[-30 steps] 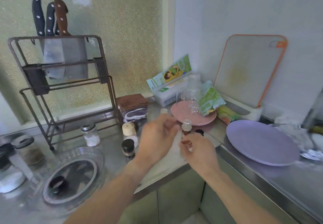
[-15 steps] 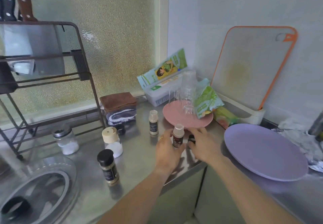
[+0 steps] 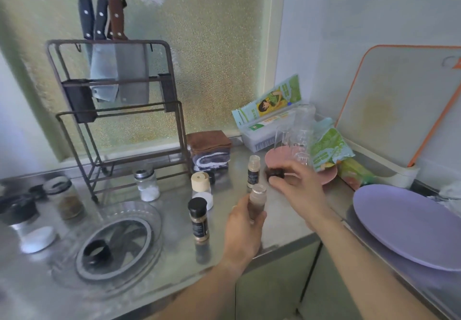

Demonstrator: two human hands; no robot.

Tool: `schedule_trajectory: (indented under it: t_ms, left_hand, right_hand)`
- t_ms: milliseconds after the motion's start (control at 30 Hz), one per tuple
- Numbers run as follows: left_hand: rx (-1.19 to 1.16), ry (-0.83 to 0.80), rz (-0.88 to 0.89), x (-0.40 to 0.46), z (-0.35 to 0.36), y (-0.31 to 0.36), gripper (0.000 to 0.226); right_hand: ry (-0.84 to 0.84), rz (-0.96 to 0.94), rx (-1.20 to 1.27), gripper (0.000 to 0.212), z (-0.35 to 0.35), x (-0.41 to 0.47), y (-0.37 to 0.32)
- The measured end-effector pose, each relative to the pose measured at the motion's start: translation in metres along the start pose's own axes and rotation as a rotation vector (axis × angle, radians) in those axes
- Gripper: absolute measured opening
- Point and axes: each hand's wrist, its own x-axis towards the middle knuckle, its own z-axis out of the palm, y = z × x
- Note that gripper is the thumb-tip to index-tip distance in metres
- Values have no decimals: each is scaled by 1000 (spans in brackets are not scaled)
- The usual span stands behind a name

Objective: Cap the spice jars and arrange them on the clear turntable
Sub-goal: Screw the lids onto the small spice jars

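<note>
My left hand [image 3: 243, 230] grips an uncapped spice jar [image 3: 257, 198] with brown contents, lifted above the steel counter. My right hand [image 3: 300, 187] pinches a black cap [image 3: 275, 173] just right of and above that jar's mouth. Another uncapped jar [image 3: 253, 171] stands behind. A black-capped jar [image 3: 198, 218] and a cream-capped jar [image 3: 200, 188] stand to the left. The clear turntable [image 3: 132, 210] lies at lower left with a black cap [image 3: 96, 251] on it.
A knife rack [image 3: 119, 110] stands at the back. Glass jars [image 3: 147, 185] [image 3: 65, 196] sit near it. A pink plate [image 3: 326, 178] with upturned glasses, a purple plate [image 3: 409, 222] and a cutting board [image 3: 399, 105] lie to the right.
My left hand lifted the uncapped jar off the counter. My right hand picked up a black cap and brought it beside the jar's mouth. The view swung back left.
</note>
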Motion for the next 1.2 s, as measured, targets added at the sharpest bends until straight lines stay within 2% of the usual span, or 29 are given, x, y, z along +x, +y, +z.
schedule_trajectory:
  t_ms: [100,267,467,633,733,800,933,1067,1200]
  left_hand:
    - [-16,17,-7,-10,-10,-3,20]
    - [39,35,22,-24,-24,-13,21]
    - [24,-17,32,-26,-29,-30,18]
    - [-17,-18,29,-24,-27,-36,18]
    - [-21,-16,40,-24,-26,-38,19]
    - [-18,-11,47,-24,-26,-38,20]
    - [-21,-13,49,-22,-24,-43,18]
    - [0,-5,68,-22,-26,-42,16]
    - [12,8,76,-21,-25,-43,19]
  right_hand:
    - [-89,-11,-48,30,18,-11,-8]
    - [-145,-46,-198,29,34,-30,-6]
    - [-215,-93,-326,32,37,-31,-7]
    - [-390,-156,-552,35,41,-17,-14]
    - [-412,-127,-701,34,40,-10,-24]
    - [-401,-175,-836,38,42,-10,-30]
    - [-420,-197,-730,36,49,-12,-31]
    - [-387,-203,-869,46,48,-11,-29]
    - [-411,-186,-867,33,48,-12,-31]
